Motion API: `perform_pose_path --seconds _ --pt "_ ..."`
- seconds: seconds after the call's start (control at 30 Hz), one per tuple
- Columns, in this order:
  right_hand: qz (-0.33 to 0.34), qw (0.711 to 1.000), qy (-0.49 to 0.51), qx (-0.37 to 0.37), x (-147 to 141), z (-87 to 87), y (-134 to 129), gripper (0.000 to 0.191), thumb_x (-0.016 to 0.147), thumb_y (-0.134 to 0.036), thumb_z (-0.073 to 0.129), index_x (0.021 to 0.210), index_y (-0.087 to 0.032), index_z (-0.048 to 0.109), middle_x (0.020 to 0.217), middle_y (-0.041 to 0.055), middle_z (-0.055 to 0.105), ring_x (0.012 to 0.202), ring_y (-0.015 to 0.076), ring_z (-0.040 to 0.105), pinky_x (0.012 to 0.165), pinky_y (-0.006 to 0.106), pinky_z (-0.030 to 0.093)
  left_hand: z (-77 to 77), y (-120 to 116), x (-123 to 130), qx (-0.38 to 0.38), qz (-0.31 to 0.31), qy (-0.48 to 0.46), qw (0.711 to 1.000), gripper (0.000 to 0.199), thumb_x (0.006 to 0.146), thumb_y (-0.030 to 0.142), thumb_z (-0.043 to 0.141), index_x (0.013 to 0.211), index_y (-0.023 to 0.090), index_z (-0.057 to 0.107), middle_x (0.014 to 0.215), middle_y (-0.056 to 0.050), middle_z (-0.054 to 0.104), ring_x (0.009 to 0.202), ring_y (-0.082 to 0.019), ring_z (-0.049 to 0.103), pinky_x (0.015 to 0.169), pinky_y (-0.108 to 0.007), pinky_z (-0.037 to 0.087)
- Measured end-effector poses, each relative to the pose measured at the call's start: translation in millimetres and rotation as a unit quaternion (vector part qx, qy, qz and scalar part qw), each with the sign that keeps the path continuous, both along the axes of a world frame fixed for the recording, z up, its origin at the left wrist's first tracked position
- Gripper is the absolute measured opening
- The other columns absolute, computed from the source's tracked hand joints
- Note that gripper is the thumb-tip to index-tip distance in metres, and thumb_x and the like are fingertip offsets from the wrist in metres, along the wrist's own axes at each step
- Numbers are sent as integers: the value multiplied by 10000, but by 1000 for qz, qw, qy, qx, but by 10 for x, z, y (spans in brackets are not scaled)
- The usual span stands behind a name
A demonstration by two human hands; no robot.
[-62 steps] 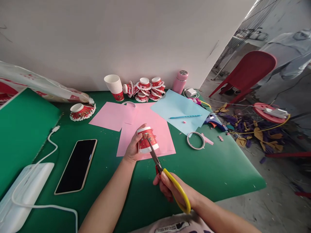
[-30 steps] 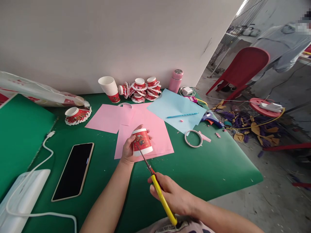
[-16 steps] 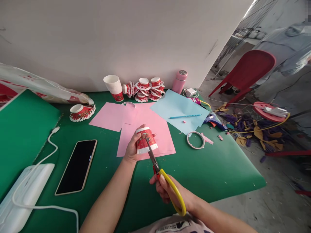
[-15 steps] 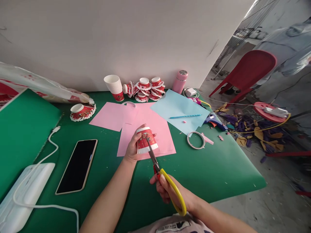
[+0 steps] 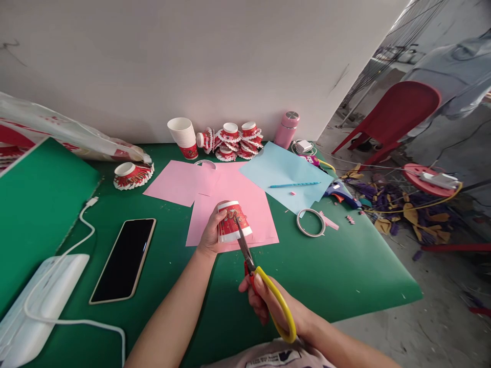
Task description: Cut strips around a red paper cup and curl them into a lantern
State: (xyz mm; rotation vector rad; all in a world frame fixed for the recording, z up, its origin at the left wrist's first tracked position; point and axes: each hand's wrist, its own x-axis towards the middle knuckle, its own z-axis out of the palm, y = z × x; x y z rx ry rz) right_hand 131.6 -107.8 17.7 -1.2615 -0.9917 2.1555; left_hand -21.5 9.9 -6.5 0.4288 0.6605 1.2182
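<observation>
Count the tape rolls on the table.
2. One roll lies at the near corner of the blue sheet; the other roll, only partly visible, is at the far edge of the pink sheets. More could be hidden.

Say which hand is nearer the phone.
Left: the left hand, holding the red cup, is right of the phone; the right hand, gripping the scissors, is farther right.

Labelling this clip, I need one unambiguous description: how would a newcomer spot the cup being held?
On the green table, find the pink sheets in the middle. Over them in this view, the left hand holds a red patterned cup with white bands at both ends. Unlike the nested stack and fringed cups behind, it alone has scissors reaching across its front.
</observation>
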Motion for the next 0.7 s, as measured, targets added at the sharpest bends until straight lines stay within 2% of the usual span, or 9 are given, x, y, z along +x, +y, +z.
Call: perform_pose_path --seconds 0.33,0.7 --pt "1 1000 8 -8 -7 -11 -20 656 681 -802 404 840 -169 467 557 -90 310 427 37 242 382 168 255 18 -5 5 -13 -3 -1 1000 273 657 275 678 890 184 567 803 -39 693 716 -220 663 667 -379 513" --pt "-10 999 -30 9 -22 22 -39 671 672 -821 365 817 -172 453 522 -104 312 392 28 235 355 157 287 -11 2 -1 -8 5 10 1000 283 642 280 693 877 184 567 805 -34 679 751 -214 654 679 -350 496"
